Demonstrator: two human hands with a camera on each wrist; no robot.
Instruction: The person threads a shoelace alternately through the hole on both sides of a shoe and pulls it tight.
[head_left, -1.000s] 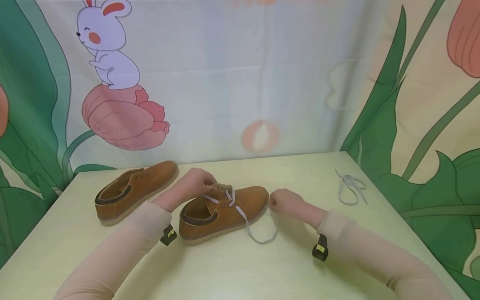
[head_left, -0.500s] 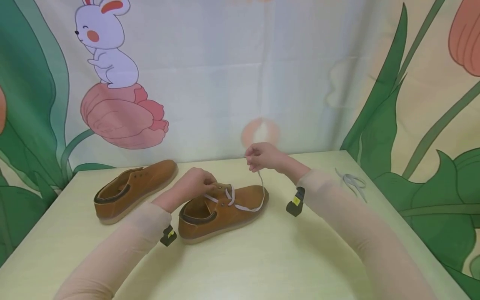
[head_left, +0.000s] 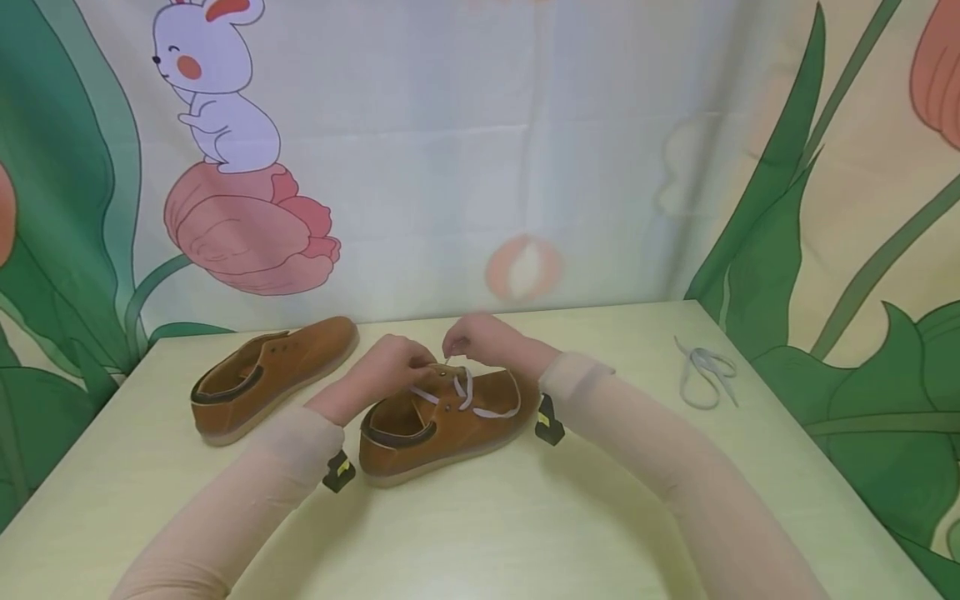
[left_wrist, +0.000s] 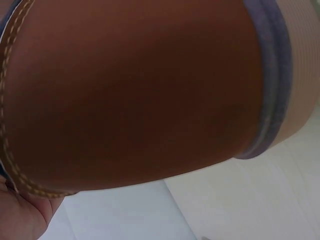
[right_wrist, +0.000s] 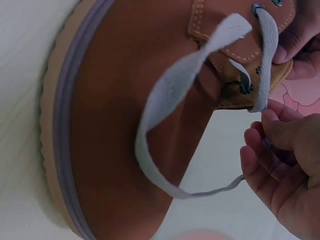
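On the table stands a brown leather shoe (head_left: 420, 454), toe to the right, partly threaded with a grey shoelace (right_wrist: 165, 95). My left hand (head_left: 393, 364) grips the shoe's upper edge by the tongue (right_wrist: 257, 80) and far eyelet flap. Above the far side of the lacing, my right hand (head_left: 491, 340) pinches the lace near the eyelets. In the right wrist view a slack loop of lace runs over the toe into the right fingers (right_wrist: 270, 172). Brown leather of the shoe fills most of the left wrist view, with part of my left hand (left_wrist: 22, 215) at the lower left.
A second brown shoe (head_left: 273, 379), its eyelets without lace, stands behind to the left. Another grey shoelace (head_left: 705, 375) lies loosely looped at the table's right. A printed cloth (head_left: 420, 192) hangs along the table's back edge.
My right hand rose with the lace from beside the toe, then moved left to the shoe's far eyelets. The lace now loops over the toe. My left hand keeps its grip.
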